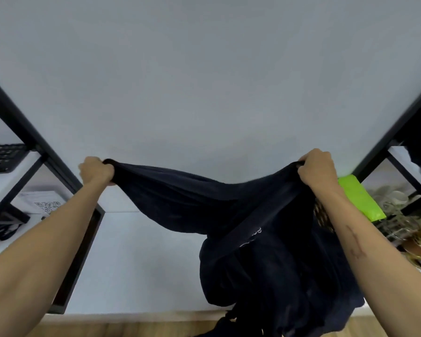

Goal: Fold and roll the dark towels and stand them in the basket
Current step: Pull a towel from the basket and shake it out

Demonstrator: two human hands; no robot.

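Note:
A dark navy towel [195, 198] hangs stretched between both my hands, above the white table [144, 263]. My left hand [96, 170] grips one top corner in a fist. My right hand [317, 167] grips the other corner the same way. The towel sags in the middle and bunches into a heap of dark cloth [277, 276] at the lower right, near the table's front edge. A sliver of woven basket [322, 216] shows behind the cloth by my right forearm; most of it is hidden.
Black shelf frames [41, 147] flank the white wall on both sides. A keyboard [3, 156] lies on the left shelf. A bright green item [360, 198] and several jumbled objects [404, 227] sit at the right. Wooden floor [131, 327] shows below.

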